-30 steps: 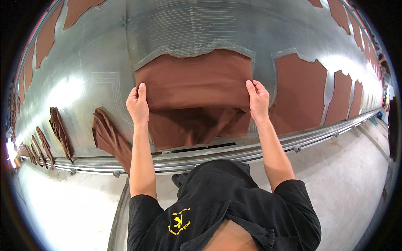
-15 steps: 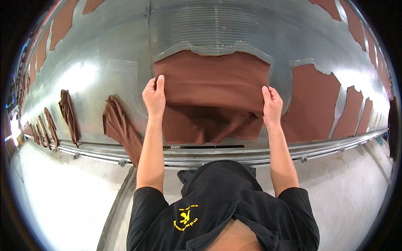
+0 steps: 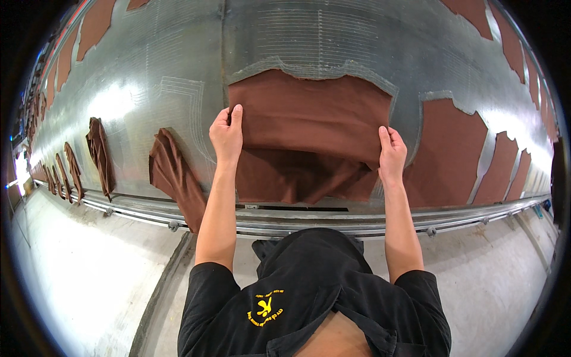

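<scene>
Lg metal table (image 3: pixel 184 41) w/ pale outlines. Brown cloth piece (image 3: pixel 312 110) on it, ctr, far edge along outline, fold raised btwn hands. Flat brown panel (image 3: pixel 449 157) to R. Bunched brown strip (image 3: pixel 173 169) to L, near end over table edge. L hand (image 3: pixel 227 135) pinches cloth's L edge, thumb on top; R hand (image 3: pixel 392 153) same, R edge.

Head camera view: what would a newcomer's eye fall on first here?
Probably the large brown cloth panel in the middle, pinched at its sides in the left hand's grip and the right hand's grip. Next, perhaps, the bunched brown pieces along the near edge at left and the flat brown pieces at right, set against a wide, shiny metal table.
</scene>
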The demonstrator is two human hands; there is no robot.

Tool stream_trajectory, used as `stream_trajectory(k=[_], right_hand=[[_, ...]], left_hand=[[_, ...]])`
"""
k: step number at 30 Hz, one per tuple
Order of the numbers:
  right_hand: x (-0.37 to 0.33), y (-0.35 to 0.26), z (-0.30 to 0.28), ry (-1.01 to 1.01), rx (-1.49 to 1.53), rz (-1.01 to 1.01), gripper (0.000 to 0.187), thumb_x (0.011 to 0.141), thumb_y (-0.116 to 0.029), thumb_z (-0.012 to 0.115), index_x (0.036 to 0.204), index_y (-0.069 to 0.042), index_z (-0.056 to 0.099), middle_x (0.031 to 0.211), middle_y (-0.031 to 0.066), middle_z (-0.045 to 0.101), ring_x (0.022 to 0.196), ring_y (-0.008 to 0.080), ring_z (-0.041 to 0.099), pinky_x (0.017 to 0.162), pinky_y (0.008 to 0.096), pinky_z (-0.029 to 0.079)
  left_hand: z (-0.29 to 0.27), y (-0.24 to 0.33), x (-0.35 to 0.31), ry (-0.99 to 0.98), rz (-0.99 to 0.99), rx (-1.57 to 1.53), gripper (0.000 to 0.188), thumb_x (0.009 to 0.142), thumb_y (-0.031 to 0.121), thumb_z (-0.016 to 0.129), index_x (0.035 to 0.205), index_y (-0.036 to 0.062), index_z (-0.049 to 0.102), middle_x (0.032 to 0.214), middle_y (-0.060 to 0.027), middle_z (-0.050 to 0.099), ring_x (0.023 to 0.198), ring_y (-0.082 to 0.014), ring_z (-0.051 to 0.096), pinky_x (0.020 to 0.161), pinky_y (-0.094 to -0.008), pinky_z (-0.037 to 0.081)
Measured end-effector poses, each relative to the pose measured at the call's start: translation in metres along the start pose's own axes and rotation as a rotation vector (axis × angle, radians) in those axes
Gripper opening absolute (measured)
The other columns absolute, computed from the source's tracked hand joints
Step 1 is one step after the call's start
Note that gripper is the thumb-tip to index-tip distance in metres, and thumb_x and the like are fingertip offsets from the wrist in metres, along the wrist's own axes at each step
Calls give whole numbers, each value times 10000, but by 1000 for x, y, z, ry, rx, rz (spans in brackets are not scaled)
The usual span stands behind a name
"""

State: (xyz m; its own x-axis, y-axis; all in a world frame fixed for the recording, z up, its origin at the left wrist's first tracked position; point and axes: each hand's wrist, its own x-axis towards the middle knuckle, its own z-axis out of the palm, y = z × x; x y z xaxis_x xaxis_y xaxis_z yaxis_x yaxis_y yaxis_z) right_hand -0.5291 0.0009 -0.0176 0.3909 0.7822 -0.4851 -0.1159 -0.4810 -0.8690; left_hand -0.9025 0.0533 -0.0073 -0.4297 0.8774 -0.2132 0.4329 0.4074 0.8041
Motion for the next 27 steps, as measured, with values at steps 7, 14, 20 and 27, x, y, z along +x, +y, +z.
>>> stream_trajectory(k=[7,14,20,27], right_hand=[[-1,-1,0,8,-5,6,258,1022,-223,658,1090,26,675,898,-56,608,803,15,483,710,179,394],[2,3,0,7,5,-9,244,1019,-214,658,1082,21,685,894,-48,629,808,25,519,730,194,425],[1,2,-1,-10,8,-6,234,1017,-202,655,1093,17,693,891,-55,629,802,15,524,726,190,429],[0,-1,-1,21,-60,-3,262,1016,-212,656,1109,30,688,933,-27,661,845,31,557,768,195,452]], left_hand=[[-4,0,1,-24,-58,58,427,986,376,690,1030,-47,709,779,23,619,753,-73,519,715,-250,447],[-2,0,-1,14,-8,84,390,988,347,694,1019,-42,709,783,21,623,753,-76,513,716,-247,445],[-2,-7,1,-8,-24,31,355,983,314,705,1032,-38,712,752,47,597,703,-52,493,651,-230,428],[-3,-9,2,24,2,102,362,974,312,719,1078,-34,710,768,63,585,698,-34,477,642,-207,416]])
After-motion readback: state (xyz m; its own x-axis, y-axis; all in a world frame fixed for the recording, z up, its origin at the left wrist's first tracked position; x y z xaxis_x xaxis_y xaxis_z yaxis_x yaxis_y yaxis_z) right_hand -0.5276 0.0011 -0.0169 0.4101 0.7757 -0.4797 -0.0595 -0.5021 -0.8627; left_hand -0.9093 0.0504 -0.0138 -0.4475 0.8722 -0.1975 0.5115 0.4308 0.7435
